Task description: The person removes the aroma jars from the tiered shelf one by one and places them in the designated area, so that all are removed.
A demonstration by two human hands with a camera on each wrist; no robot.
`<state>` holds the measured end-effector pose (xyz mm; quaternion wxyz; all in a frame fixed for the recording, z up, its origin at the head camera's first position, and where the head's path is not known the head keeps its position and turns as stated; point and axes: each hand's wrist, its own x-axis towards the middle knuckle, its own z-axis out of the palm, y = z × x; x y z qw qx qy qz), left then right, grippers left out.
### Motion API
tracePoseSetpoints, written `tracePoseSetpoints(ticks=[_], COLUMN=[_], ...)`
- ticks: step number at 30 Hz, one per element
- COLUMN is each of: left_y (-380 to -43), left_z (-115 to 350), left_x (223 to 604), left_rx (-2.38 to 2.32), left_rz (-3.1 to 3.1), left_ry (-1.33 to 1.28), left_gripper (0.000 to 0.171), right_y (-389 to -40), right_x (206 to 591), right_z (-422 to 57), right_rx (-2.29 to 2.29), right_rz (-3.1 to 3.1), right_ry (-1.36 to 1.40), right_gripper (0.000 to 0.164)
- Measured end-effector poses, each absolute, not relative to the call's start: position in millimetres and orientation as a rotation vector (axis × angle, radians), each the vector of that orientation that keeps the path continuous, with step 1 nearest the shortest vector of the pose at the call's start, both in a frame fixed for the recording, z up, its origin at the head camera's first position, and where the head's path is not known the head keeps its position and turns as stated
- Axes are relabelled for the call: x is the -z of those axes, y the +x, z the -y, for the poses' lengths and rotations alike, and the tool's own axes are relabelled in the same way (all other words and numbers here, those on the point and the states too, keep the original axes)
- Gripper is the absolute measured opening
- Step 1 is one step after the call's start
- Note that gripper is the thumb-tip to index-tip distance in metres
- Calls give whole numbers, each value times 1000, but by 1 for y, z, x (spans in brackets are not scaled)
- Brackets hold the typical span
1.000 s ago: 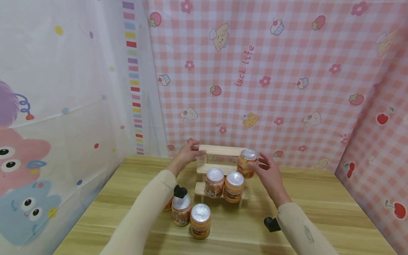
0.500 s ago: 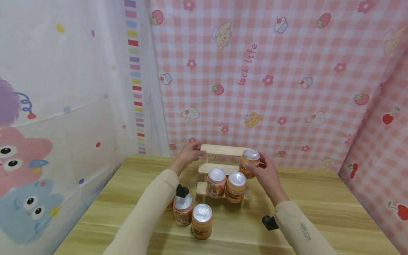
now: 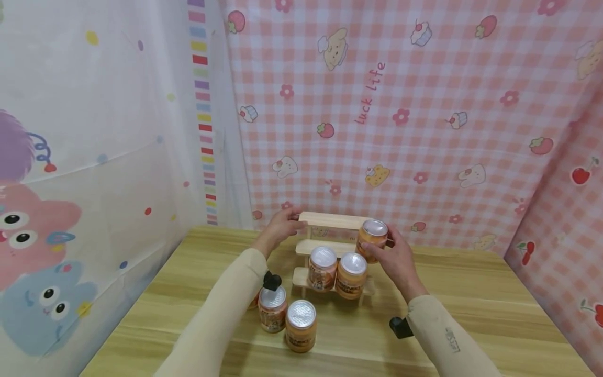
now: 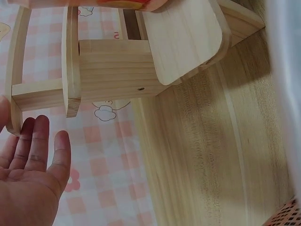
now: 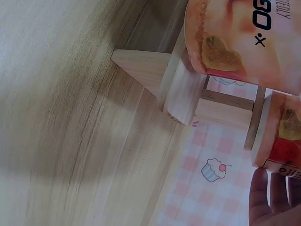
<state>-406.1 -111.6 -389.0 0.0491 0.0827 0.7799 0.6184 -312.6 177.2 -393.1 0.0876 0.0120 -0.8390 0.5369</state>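
An orange can with a silver lid (image 3: 373, 228) stands at the right end of the middle step of a small wooden stepped shelf (image 3: 330, 219). My right hand (image 3: 395, 259) holds it from the right, thumb at its front and fingers round the far side. In the right wrist view, fingertips (image 5: 259, 181) lie at the can's lower label. At the shelf's left end, my left hand (image 3: 281, 228) touches the top plank with mostly straight fingers (image 4: 40, 141). Two similar cans, a left one (image 3: 322, 269) and a right one (image 3: 351, 276), sit side by side on the lowest step.
On the wooden table (image 3: 447, 309), in front of the shelf, stand a can (image 3: 301, 327) and another can (image 3: 272, 311), with a third partly hidden behind my left sleeve (image 3: 221, 309). A pink checked cloth (image 3: 424, 146) hangs close behind the shelf.
My right hand has closed in on the can on the middle step, its thumb now across the front. The left hand stays at the top plank. The whole view has shifted slightly.
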Motion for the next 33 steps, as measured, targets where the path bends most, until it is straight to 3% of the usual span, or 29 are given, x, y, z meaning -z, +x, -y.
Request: tracePoseSetpoints(ticks=[17, 33], left_y=[-406, -408], left_z=[110, 111], left_x=[382, 381], left_rx=[-1833, -1805], left_rz=[-2393, -2411], left_ry=[230, 203], left_gripper=[56, 52], right_y=[-307, -268], right_x=[384, 378], right_z=[-190, -216], right_rx=[-1523, -1451], right_rz=[2423, 2497], right_ry=[21, 188], right_gripper=[71, 76])
